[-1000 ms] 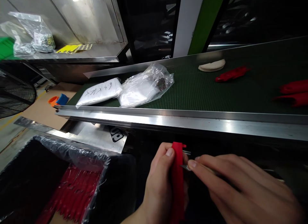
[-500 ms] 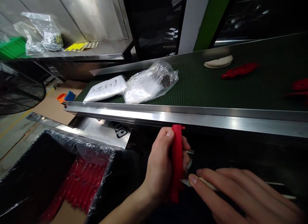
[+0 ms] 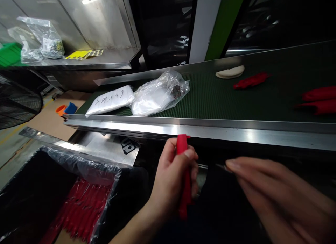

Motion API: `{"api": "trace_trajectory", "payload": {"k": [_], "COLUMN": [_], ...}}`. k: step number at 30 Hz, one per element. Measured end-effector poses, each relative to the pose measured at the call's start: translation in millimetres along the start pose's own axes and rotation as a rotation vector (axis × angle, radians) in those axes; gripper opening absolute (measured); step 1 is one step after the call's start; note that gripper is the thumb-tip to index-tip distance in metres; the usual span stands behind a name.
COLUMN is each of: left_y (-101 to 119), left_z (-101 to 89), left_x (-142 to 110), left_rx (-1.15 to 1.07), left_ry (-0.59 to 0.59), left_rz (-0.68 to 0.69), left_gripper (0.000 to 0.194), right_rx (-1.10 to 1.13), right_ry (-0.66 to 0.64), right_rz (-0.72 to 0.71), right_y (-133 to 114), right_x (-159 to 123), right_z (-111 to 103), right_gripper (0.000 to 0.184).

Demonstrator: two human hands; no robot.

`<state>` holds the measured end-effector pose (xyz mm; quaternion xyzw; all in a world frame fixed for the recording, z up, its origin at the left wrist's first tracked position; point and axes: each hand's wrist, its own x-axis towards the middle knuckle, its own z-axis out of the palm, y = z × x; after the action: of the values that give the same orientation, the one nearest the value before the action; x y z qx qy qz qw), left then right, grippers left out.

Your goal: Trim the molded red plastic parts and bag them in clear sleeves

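My left hand [image 3: 170, 174] is closed around a long, narrow red plastic part [image 3: 181, 143], held upright in front of the conveyor's near rail. Its thumb lies across the part. To the right, my right hand [image 3: 278, 191] pinches a small knife [image 3: 223, 166], whose blurred tip points left toward the red part, with a gap between them. Most of the knife's handle is hidden by the fingers. Below left, a plastic-lined black bin [image 3: 34, 181] holds several similar red parts [image 3: 84, 205] in a row.
A green conveyor belt [image 3: 204, 100] behind a metal rail [image 3: 223, 130] carries white bags [image 3: 110, 100], a clear bag [image 3: 160, 93], a cream half-round piece [image 3: 230, 72] and red pieces [image 3: 250, 81]. Farther left are a fan [image 3: 18, 100] and a metal shelf [image 3: 112, 58] with bagged parts [image 3: 51, 46].
My right hand has drawn the knife up and away from the red part. My left thumb has moved across the part. The whole view has shifted slightly.
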<state>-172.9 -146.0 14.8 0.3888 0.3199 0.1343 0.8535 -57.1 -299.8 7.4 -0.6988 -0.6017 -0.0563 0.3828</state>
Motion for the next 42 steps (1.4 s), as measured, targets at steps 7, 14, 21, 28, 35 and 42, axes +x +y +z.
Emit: {"api": "trace_trajectory", "payload": {"k": [7, 14, 21, 28, 35, 42], "left_y": [-11.4, -9.3, -12.8, -14.6, -29.1, -14.1], "left_z": [0.6, 5.9, 7.3, 6.3, 0.7, 0.3], "left_x": [-19.3, -25.8, -22.9, -28.6, -18.9, -20.3], "left_rx": [0.120, 0.120, 0.129, 0.027, -0.275, -0.283], "left_ry": [-0.005, 0.016, 0.016, -0.101, -0.321, -0.365], "left_rz": [-0.044, -0.063, -0.016, 0.007, -0.051, -0.166], "left_gripper": [0.032, 0.033, 0.031, 0.031, 0.018, 0.018], "right_rx": [-0.104, -0.120, -0.134, -0.128, 0.037, 0.035], "right_ry": [-0.043, -0.031, -0.034, 0.074, 0.074, 0.038], "right_rz": [-0.013, -0.020, -0.039, 0.062, 0.046, 0.060], "right_y": [-3.3, -5.9, -2.5, 6.9, -7.5, -8.5], "right_x": [24.4, 22.7, 19.1, 15.6, 9.5, 7.4], "right_z": [4.0, 7.3, 6.8, 3.4, 9.6, 11.4], "right_gripper": [0.042, 0.039, 0.038, 0.045, 0.041, 0.040]}}
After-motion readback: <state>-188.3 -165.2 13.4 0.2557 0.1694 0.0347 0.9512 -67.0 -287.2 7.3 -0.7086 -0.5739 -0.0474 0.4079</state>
